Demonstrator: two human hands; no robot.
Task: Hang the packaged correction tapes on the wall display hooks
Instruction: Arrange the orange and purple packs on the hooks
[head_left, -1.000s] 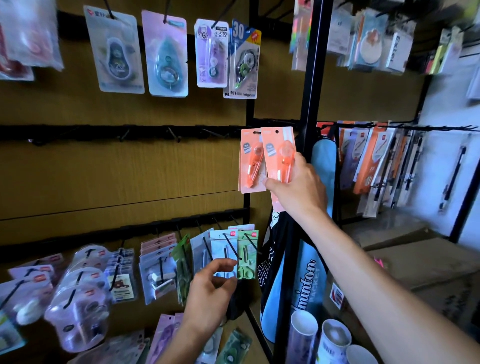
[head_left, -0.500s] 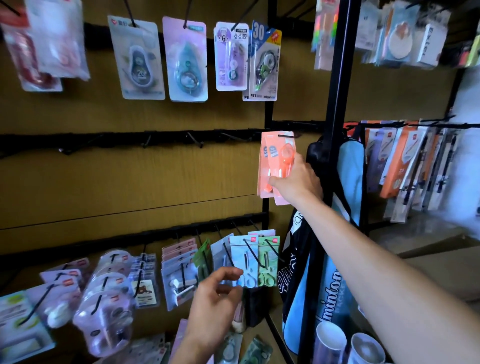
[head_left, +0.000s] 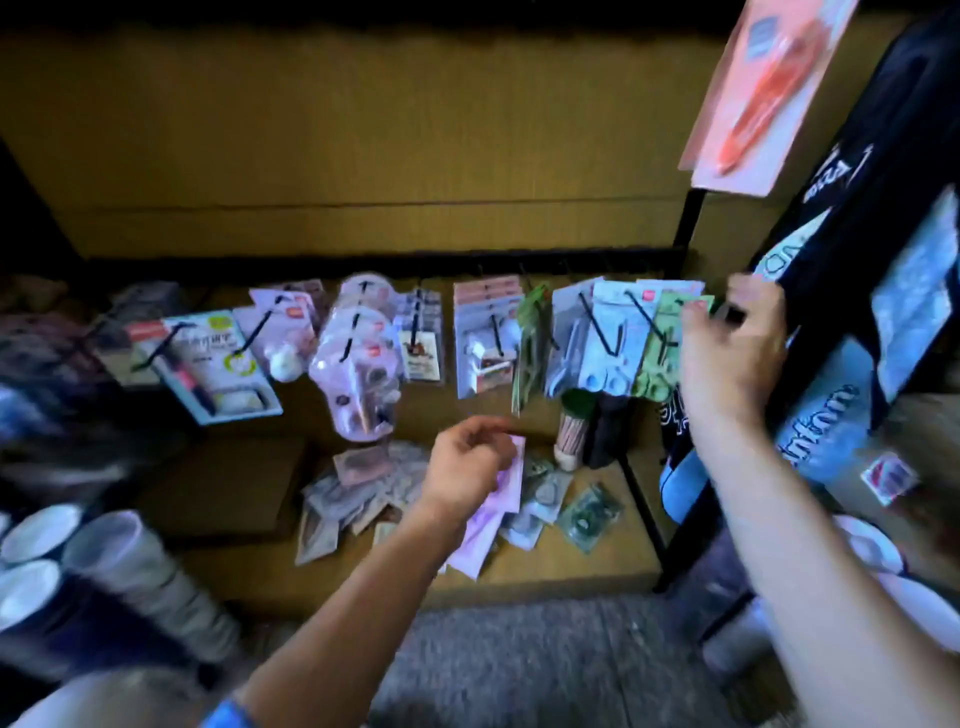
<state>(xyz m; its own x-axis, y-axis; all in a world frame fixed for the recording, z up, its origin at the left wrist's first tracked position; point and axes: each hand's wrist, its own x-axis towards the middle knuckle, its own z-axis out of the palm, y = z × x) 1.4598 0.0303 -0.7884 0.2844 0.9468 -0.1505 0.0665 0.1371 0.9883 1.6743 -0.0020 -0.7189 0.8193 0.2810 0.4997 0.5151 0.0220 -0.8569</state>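
Two orange packaged correction tapes (head_left: 769, 93) hang from a hook at the top right, free of both hands. My right hand (head_left: 732, 353) is lower down, at the right end of the bottom hook row, its fingers loosely apart beside a green pack (head_left: 660, 358). My left hand (head_left: 467, 467) hovers over a loose pile of packs (head_left: 358, 488) on the low wooden shelf, fingers curled right at a pink-purple pack (head_left: 488, 519). Motion blur hides whether those fingers grip it.
The bottom row of hooks (head_left: 597, 322) carries several hanging packs. A black rack post (head_left: 685, 228) and a hanging blue-black bag (head_left: 831, 395) stand at the right. Stacked cups (head_left: 119, 566) sit at the lower left, and grey carpet (head_left: 519, 665) lies below the shelf.
My right hand let go of the orange packs, which now hang by themselves, and dropped to the lower hook row. My view tilted down. My left hand sank toward the pile on the shelf.
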